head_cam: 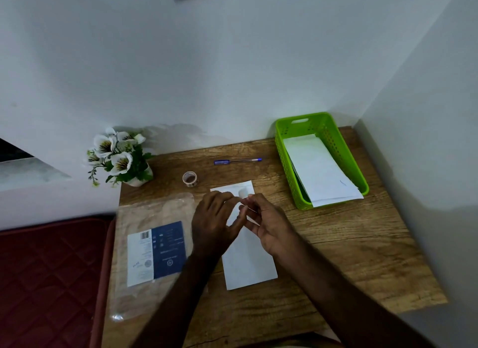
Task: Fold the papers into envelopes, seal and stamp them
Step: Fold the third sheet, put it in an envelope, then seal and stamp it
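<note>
A white envelope (248,265) lies lengthwise on the wooden table (349,257) in front of me. Above its far end my left hand (214,226) and my right hand (269,226) meet, fingertips together. They pinch a small pale sticker or piece of tape (244,193) between them; what it is exactly is too small to tell. A roll of stamps or tape (190,179) stands just beyond the envelope to the left. The far end of the envelope is partly hidden by my fingers.
A green plastic basket (284,151) at the back right holds white envelopes (320,171). A blue pen (238,161) lies at the back. A clear plastic packet with a blue label (157,252) lies left. A flower pot (121,158) stands at the back-left corner; a red mattress (49,283) lies beside the table.
</note>
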### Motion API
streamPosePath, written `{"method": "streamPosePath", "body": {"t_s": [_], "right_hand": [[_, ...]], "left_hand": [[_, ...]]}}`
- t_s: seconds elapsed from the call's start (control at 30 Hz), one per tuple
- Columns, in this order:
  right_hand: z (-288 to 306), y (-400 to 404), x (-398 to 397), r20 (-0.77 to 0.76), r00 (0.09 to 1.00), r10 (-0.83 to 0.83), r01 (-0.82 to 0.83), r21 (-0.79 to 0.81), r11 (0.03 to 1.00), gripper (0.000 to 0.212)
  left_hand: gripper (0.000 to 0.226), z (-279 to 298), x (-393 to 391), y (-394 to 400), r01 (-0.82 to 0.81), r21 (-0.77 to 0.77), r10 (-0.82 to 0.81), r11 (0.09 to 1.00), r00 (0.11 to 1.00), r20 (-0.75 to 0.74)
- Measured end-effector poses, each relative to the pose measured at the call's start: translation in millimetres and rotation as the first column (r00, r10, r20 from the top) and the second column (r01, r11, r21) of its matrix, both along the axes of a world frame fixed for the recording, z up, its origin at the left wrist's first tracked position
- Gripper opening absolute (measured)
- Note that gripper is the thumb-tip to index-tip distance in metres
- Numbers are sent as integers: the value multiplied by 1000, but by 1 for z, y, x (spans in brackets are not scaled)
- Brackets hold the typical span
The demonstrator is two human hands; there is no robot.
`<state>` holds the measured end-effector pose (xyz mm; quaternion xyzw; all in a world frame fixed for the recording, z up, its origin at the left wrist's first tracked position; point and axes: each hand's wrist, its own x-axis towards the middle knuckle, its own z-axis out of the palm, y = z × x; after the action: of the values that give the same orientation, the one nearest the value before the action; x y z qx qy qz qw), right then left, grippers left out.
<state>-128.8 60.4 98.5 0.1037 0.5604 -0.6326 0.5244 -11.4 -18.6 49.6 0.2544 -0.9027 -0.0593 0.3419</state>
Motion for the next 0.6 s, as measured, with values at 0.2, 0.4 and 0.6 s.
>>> {"method": "streamPosePath", "body": {"t_s": [0.2, 0.4, 0.6], "right_hand": [[-1, 1, 4, -12, 1000, -12, 12, -1, 1000, 13], [-2, 0, 6, -24, 1000, -5, 5, -5, 1000, 15], [-2, 4, 6, -221, 975, -10, 33, 104, 994, 19]], "left_hand": [[24, -2, -7, 0, -32, -24, 32, 999, 999, 19], [19, -6, -8, 3, -45, 27, 46, 999, 998, -31], [32, 11, -17, 8, -240, 780, 358, 578, 934, 22]]}}
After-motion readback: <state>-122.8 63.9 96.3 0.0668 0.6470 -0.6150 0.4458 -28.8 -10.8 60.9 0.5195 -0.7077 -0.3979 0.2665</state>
